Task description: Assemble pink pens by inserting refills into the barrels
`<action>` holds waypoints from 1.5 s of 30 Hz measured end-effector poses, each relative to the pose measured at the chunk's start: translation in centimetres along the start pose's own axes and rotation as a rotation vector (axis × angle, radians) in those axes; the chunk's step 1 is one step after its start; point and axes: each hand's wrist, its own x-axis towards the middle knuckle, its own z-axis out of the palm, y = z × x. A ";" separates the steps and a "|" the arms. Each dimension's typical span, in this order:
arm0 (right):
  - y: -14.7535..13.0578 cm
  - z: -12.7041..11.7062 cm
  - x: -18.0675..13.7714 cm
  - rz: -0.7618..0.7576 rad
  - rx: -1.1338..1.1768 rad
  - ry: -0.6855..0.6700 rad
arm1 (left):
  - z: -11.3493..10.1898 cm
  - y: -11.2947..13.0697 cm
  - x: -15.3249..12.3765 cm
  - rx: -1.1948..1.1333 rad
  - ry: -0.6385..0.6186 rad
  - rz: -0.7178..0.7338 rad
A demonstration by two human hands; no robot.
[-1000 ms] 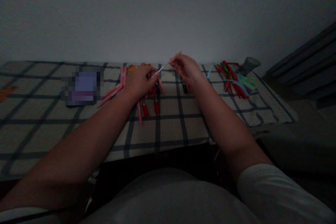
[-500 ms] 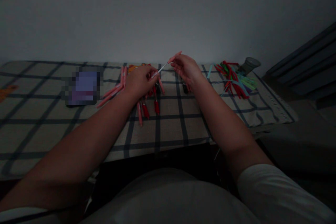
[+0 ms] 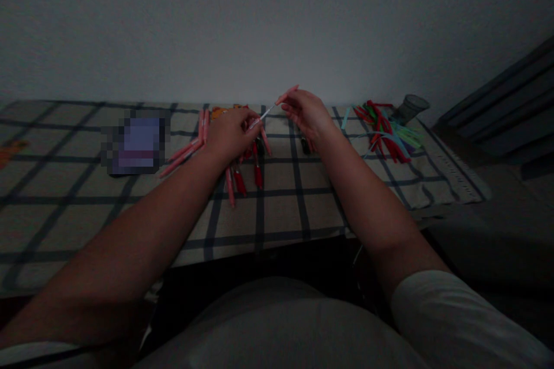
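Over the middle of the cloth, my left hand (image 3: 236,130) pinches one end of a thin white rod that looks like a pen refill (image 3: 267,113). Its other end meets a pink pen barrel (image 3: 286,94), which my right hand (image 3: 306,112) grips between thumb and fingers. Rod and barrel form one slanting line, higher at the right. Under and beside my left hand lie several red-tipped sticks (image 3: 258,174) and pink pens (image 3: 229,187), partly hidden by the hand. Dark-ended pieces (image 3: 306,146) lie below my right hand, largely covered by it.
More pink pens (image 3: 184,153) lie left of my left wrist. A blurred-out phone-like device (image 3: 138,144) rests farther left. To the right are red and green strips (image 3: 383,132) and a dark mesh cup (image 3: 411,107). A checked cloth (image 3: 281,207) covers the table against the wall.
Almost nothing differs. Both hands keep their grip, and the pink barrel has shifted only very slightly toward my left hand.
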 end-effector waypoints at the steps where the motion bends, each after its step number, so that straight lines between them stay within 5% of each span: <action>1: -0.1 0.0 0.0 0.006 0.005 0.002 | 0.0 0.0 0.0 0.000 -0.003 -0.002; 45: -0.3 2.0 -1.9 0.133 -0.014 -0.135 | -0.1 0.0 0.1 -0.010 -0.008 0.013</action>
